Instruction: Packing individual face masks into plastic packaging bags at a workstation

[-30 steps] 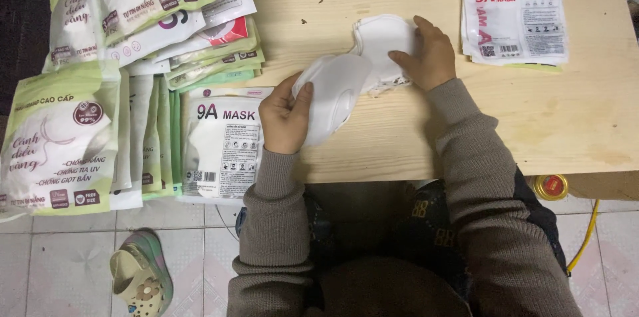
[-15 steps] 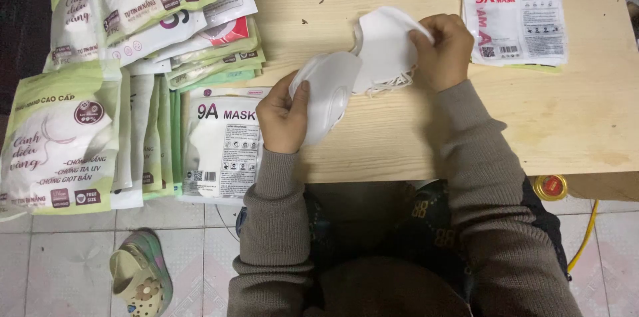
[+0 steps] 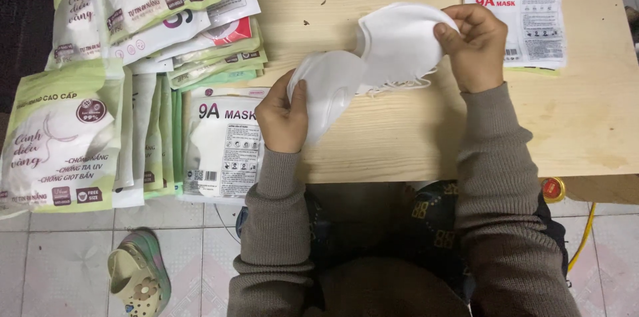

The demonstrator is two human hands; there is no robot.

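Looking down, we take the table (image 3: 373, 151) as our landmark: a pale wooden top that fills the middle of the view. Along its left edge and spilling past it lie overlapping green and white packets (image 3: 133, 37), with one white packet (image 3: 223, 147) hanging over the near edge. At its far right corner sits a white pouch (image 3: 519, 17) with red lettering. Below its near edge, on the tiled floor, lies a sandal (image 3: 136, 280).

Above the table's middle we hold two white masks. The left mask (image 3: 326, 91) sits nearer the near edge, its long axis tilted up and away from us; our left hand (image 3: 283, 117) is closed on its lower left side, thumb on top, fingers behind. The right mask (image 3: 399, 41) lies farther in and to the right, touching or overlapping the first where they meet. Our right hand (image 3: 472, 44) pinches its right rim between thumb and fingertips. Thin ear loops (image 3: 399, 83) hang beneath it. Each mask lies inward from its own grip, so the two hands sit at opposite ends of the pair.
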